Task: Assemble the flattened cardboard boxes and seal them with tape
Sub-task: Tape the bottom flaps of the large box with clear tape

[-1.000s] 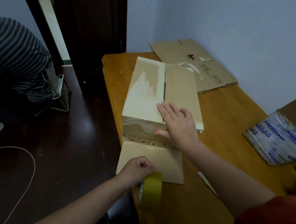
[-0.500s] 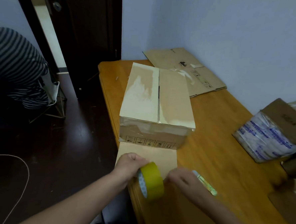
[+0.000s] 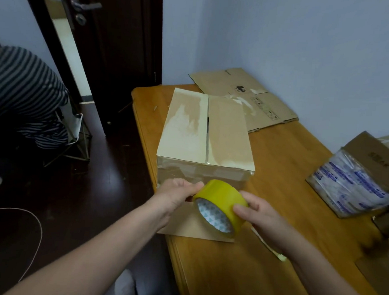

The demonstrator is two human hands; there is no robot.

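Observation:
An assembled cardboard box [image 3: 203, 138] stands on the wooden table [image 3: 278, 175], its two top flaps folded shut with an untaped seam down the middle. One flap [image 3: 184, 224] lies flat on the table toward me. In front of the box I hold a yellow tape roll [image 3: 222, 201] in the air. My left hand [image 3: 177, 194] grips the roll's left side. My right hand [image 3: 258, 210] pinches its right rim. A flattened cardboard box [image 3: 244, 95] lies at the table's far end against the wall.
A plastic-wrapped package [image 3: 355, 182] and more cardboard [image 3: 375, 158] sit at the table's right. A small pale strip [image 3: 271, 250] lies on the table under my right wrist. A person in a striped shirt [image 3: 21, 95] sits at left by a dark door [image 3: 113, 51].
My right hand left the box top and came down to the tape roll. Both hands raised the roll from the table's edge up in front of the box.

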